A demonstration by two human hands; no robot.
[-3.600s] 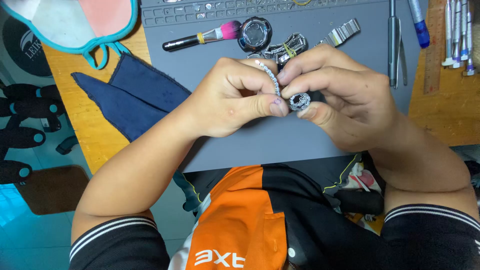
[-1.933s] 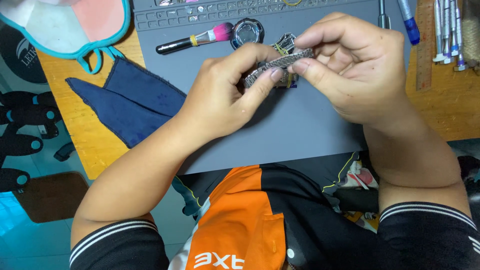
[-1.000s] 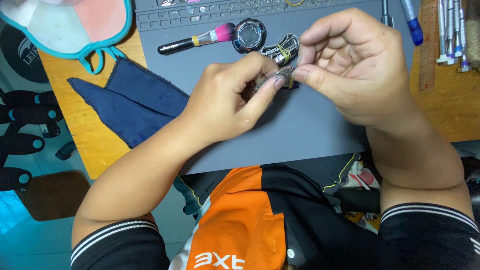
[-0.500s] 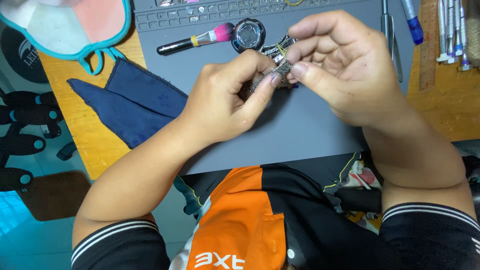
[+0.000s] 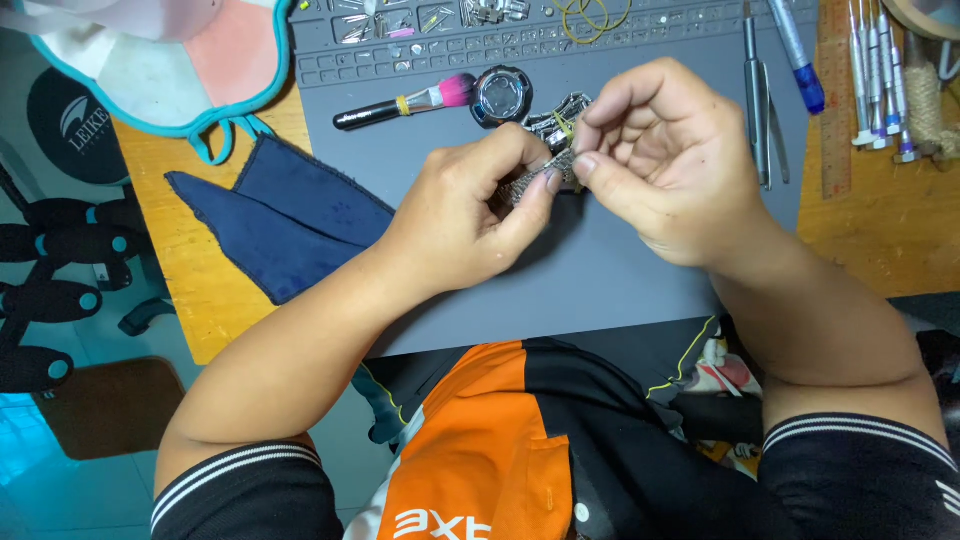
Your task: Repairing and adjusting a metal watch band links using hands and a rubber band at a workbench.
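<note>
While both hands meet over the grey mat (image 5: 600, 290), they pinch a small metal watch band (image 5: 522, 182) between them. The left hand (image 5: 465, 225) has its thumb and first finger shut tight on one end of the band, and its other fingers are curled in. The right hand (image 5: 665, 165) nips the other end with the tips of its thumb and first finger, while its other fingers are spread loose and bent. The band is held up just above the mat, near the middle of the far part of it.

Just behind the hands, a round watch case (image 5: 499, 96) lies on the mat. Beside it, to the left, lies a little brush (image 5: 405, 102) with pink hairs and a black handle. A second bit of band with a yellow loop (image 5: 560, 115) sits just behind the fingers. Tweezers (image 5: 752, 85) lie to the right on the mat, and a row of small screwdrivers (image 5: 880, 80) lies on the wooden table (image 5: 870, 220). A dark blue cloth (image 5: 285, 215) lies to the left, partly under the mat's edge.
</note>
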